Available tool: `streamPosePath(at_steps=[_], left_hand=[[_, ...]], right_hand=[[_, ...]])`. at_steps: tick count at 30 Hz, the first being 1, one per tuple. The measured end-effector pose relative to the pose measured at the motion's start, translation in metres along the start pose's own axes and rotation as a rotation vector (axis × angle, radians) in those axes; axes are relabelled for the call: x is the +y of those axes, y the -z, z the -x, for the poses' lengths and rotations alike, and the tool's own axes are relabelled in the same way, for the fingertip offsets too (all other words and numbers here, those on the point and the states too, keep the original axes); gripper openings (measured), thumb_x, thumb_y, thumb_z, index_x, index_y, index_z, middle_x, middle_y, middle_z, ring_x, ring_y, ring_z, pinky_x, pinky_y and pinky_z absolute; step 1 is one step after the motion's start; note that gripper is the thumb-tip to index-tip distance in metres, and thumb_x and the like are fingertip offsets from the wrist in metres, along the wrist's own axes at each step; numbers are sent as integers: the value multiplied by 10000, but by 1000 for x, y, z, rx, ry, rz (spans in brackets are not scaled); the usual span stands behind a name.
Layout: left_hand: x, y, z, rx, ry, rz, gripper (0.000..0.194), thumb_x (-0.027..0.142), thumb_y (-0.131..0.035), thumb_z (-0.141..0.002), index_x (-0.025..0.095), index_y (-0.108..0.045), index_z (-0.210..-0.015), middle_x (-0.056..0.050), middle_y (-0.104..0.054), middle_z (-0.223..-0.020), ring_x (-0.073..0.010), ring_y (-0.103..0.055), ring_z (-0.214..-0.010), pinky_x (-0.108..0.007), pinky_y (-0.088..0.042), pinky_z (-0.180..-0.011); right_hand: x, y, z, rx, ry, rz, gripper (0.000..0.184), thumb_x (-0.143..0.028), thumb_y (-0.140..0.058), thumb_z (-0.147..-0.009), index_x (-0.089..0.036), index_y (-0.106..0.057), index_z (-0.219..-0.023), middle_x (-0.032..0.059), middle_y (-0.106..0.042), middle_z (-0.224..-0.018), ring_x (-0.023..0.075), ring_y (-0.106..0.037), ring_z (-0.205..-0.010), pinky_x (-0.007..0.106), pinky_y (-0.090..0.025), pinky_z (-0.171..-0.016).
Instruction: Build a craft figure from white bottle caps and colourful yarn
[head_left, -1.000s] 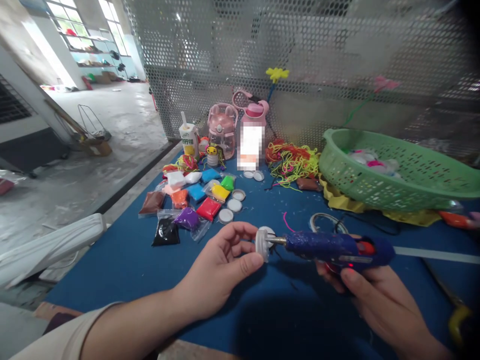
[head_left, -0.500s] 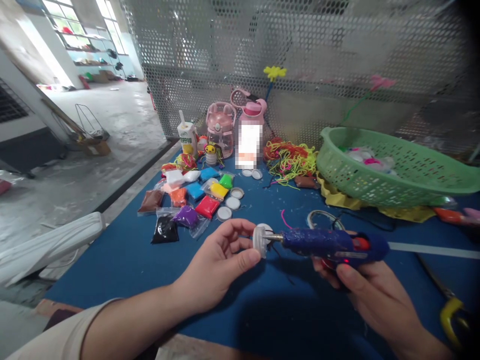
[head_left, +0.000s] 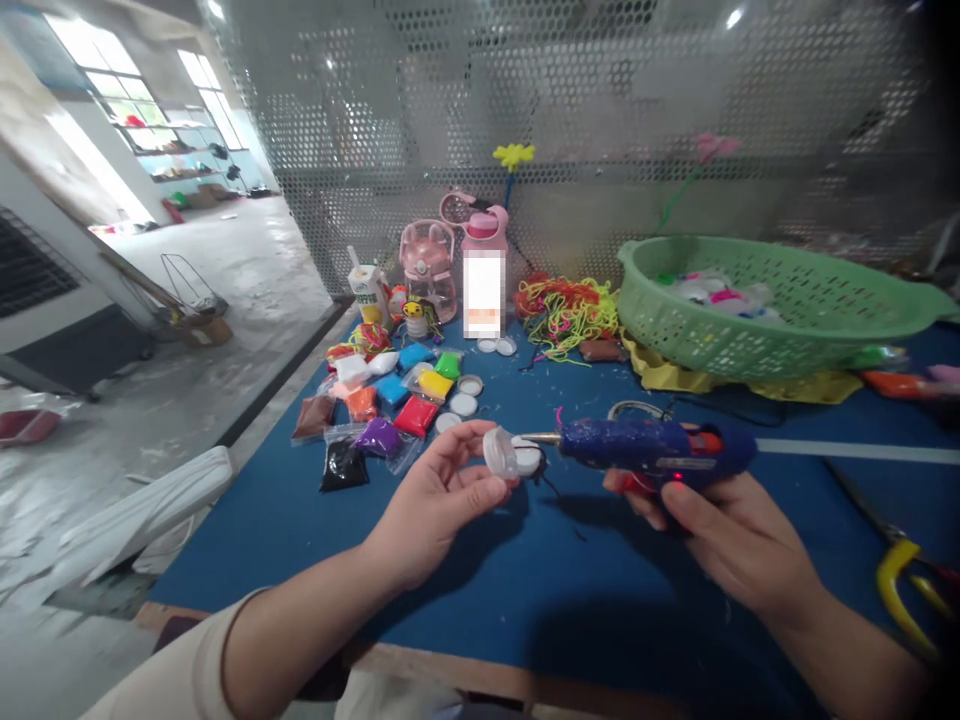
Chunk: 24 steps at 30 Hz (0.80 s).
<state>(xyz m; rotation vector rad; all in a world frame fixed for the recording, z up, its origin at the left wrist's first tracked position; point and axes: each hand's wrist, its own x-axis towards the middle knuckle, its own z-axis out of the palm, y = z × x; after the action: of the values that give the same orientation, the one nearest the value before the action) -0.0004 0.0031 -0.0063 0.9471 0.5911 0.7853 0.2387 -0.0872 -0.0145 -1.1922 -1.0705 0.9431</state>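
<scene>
- Pinching a clear plastic cap (head_left: 498, 455) between thumb and fingertips, the left hand (head_left: 448, 482) is closed on its edge, the other fingers curled behind.
- Clamped around the handle of a blue glue gun (head_left: 637, 446), the right hand (head_left: 739, 530) has its thumb on the near side and fingers by the red trigger (head_left: 634, 484); a small red light glows above the thumb.
- The gun's metal nozzle (head_left: 544, 438) points left at the cap's rim; whether the two touch cannot be told. A pale glue stick (head_left: 855, 452) juts from the rear.
- Just beyond the cap, a white disc (head_left: 529, 458) lies on the blue bench (head_left: 450, 610), dark strands beside it.
- To the left sit bagged packets in many colors, among them black (head_left: 343, 466), purple (head_left: 378, 437) and red (head_left: 416, 414), with pale round lids (head_left: 463, 404) alongside.
- At right, a yellow-handled tool (head_left: 892, 590) lies near the right forearm; farther back, a green basket (head_left: 750, 345) stands over crumpled yellow material (head_left: 675, 370).
- Behind, tangled bright cords (head_left: 574, 310), two pink bottles (head_left: 427, 262) and a drink carton (head_left: 367, 298) line up before a perforated metal panel (head_left: 585, 215).
</scene>
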Motion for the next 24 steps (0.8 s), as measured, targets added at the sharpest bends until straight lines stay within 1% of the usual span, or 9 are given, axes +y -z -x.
streamPosePath(at_steps=[2,4,7,11,13,16,18,22,24], left_hand=[[-2,0,0,7,-14,-39,450,224,-780,-734,227,-586,-1140,-24,-628,-1033,-114,-650,-816,-239,-510,-764],[-3,0,1,13,-5,-86,441,264,-755,-761,221,-579,-1163,-37,-634,-1016,-125,-643,-804,-251,-520,-733],[-4,0,1,27,-9,-120,427,302,-747,-766,200,-595,-1151,-55,-645,-1017,-153,-621,-883,-277,-523,-767],[-4,-1,0,47,-28,-143,424,306,-758,-753,181,-607,-1130,-64,-650,-1031,-150,-605,-906,-273,-507,-789],[-4,-2,0,44,-49,-145,408,289,-753,-759,180,-596,-1119,-61,-649,-1013,-147,-608,-895,-275,-506,-791],[-3,-4,0,43,-86,-143,364,272,-747,-767,186,-583,-1081,-42,-645,-963,-133,-608,-870,-266,-500,-790],[-2,-5,0,53,-98,-145,359,286,-747,-764,189,-584,-1068,-38,-643,-947,-124,-601,-839,-255,-498,-765],[-2,-3,-1,68,-117,-159,374,326,-746,-760,193,-586,-1071,-37,-628,-950,-121,-589,-803,-245,-493,-710],[-2,-2,-1,63,-129,-167,379,338,-748,-758,191,-588,-1070,-37,-625,-936,-119,-581,-793,-240,-484,-688]], right_hand=[[2,-1,0,-7,-35,-3,258,-428,-712,-772,-204,-704,-899,98,-742,-831,161,-592,-605,267,-493,-515],[2,-3,1,-16,-48,-2,291,-444,-726,-751,-204,-697,-914,90,-736,-799,161,-578,-591,276,-486,-512],[0,-5,-1,-23,-29,-14,338,-484,-730,-732,-203,-684,-914,62,-698,-712,149,-530,-548,286,-470,-503],[-3,-5,-5,-63,8,20,297,-474,-687,-781,-186,-674,-853,44,-637,-636,162,-533,-576,295,-455,-521],[-1,-4,-7,-77,18,35,284,-463,-670,-800,-186,-667,-857,45,-637,-648,164,-532,-585,300,-451,-528],[2,-4,-7,-97,16,17,278,-446,-674,-803,-196,-648,-922,40,-655,-687,157,-530,-579,299,-454,-534],[3,-4,-6,-111,12,13,276,-433,-681,-801,-198,-640,-939,37,-661,-692,155,-539,-583,294,-457,-536],[3,-3,-5,-113,26,25,286,-428,-659,-823,-186,-633,-973,69,-697,-779,159,-549,-602,301,-462,-544],[2,-3,-6,-107,37,26,276,-425,-650,-832,-180,-634,-959,72,-698,-787,154,-548,-600,296,-456,-542]])
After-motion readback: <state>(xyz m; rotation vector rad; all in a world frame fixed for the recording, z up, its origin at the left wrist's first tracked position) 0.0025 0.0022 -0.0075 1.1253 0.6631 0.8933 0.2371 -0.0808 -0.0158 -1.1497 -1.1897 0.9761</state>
